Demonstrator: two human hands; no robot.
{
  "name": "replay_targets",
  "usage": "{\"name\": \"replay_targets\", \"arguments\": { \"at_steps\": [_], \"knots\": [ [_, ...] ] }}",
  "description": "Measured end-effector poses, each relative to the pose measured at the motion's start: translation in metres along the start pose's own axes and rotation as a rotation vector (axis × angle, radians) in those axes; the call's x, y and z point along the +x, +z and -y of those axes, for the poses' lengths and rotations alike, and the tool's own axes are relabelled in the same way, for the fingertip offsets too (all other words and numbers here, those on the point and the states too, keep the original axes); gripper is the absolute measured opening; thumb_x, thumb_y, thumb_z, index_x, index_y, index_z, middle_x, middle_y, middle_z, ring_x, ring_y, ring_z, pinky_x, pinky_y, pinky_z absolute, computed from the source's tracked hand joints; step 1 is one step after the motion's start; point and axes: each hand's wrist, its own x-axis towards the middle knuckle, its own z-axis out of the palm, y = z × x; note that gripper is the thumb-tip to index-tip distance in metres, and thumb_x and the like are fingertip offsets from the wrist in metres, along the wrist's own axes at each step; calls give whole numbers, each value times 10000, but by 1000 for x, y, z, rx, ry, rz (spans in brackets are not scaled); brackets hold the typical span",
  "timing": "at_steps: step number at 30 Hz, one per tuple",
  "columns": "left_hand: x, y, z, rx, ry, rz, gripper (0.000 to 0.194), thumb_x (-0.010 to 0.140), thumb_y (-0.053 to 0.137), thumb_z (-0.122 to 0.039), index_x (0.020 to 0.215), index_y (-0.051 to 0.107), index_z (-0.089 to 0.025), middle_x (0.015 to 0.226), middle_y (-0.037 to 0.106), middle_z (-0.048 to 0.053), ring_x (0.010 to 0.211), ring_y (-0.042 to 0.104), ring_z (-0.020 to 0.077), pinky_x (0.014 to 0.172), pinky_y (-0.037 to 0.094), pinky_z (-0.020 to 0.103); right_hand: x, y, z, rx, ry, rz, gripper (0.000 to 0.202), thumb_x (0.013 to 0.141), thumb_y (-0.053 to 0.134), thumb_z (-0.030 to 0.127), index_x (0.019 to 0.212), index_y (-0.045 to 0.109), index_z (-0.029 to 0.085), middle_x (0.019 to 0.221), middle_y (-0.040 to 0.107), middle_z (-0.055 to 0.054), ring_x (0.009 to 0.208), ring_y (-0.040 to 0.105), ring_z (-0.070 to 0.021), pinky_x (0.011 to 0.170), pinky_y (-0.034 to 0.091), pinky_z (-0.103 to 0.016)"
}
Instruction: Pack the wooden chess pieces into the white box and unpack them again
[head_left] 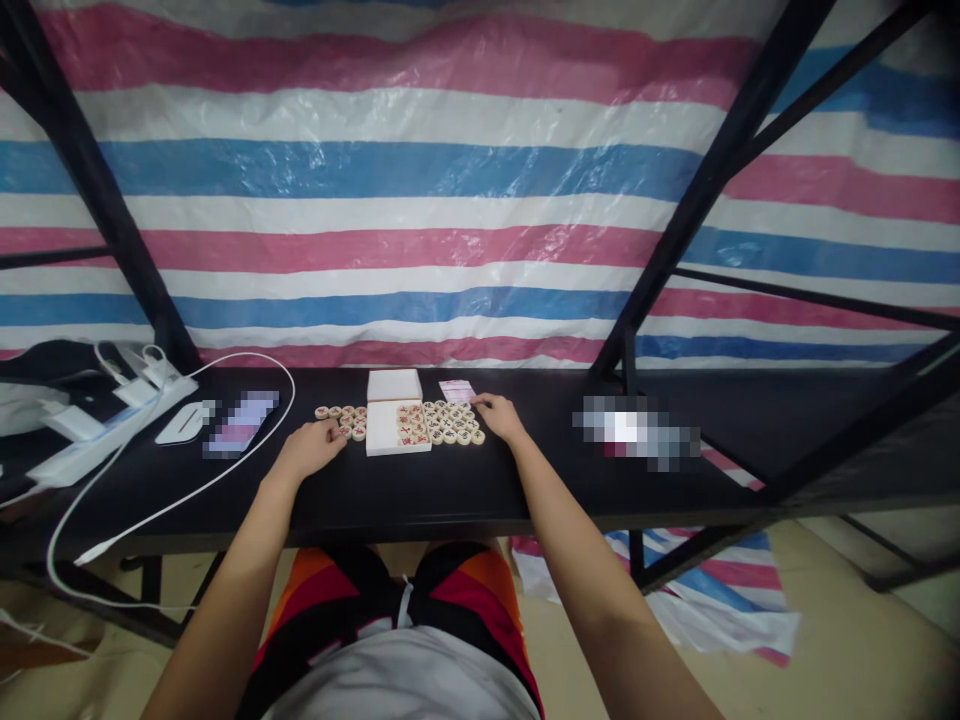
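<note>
Round Chinese chess pieces with red characters (pixel 359 422) lie in a close group on the black table. At that group's near left edge is my left hand (pixel 309 450), its fingers curled and the tips at an outer piece. A white box (pixel 384 425) stands between two groups, its lid (pixel 394 385) tipped back. Red-marked pieces (pixel 412 424) fill its right part, and its left part shows bare white. Dark-marked pieces (pixel 456 424) sit right of the box. My right hand (pixel 499 416) is open, fingertips reaching that group's far right corner.
A pink printed slip of paper (pixel 457 391) lies behind the right group. On the left are a phone (pixel 244 424), a white cable (pixel 289 385) and a power strip (pixel 112 432). A blurred object (pixel 636 430) rests on the right. Black metal posts (pixel 679 230) frame the table.
</note>
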Motion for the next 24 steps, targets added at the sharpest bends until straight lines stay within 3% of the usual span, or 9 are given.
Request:
{"name": "replay_targets", "arguments": {
  "at_steps": [5, 12, 24],
  "knots": [
    [2, 2, 1, -25, -38, -36, 245, 796, 460, -433, 800, 572, -216, 722, 646, 41, 711, 621, 222, 600, 372, 271, 0, 0, 0, -4, -9, 0, 276, 790, 473, 159, 930, 695, 245, 1002, 692, 13, 994, 607, -151, 933, 422, -270],
    [3, 4, 2, -19, -76, -36, 440, 839, 389, -476, 1140, 565, -207, 836, 684, 80, 815, 641, 259, 683, 419, 307, 1, 1, -1, 3, -14, -10, 262, 791, 478, 166, 919, 695, 238, 994, 694, 1, 985, 611, -161, 925, 427, -278],
    [4, 4, 3, 2, -74, -21, 424, 870, 356, -404, 1214, 541, -240, 982, 681, 95, 929, 627, 289, 769, 447, 358, 1, 1, -2, -8, -15, -7, 266, 790, 479, 162, 926, 693, 242, 1006, 692, 10, 997, 608, -154, 930, 423, -269]
  ]
}}
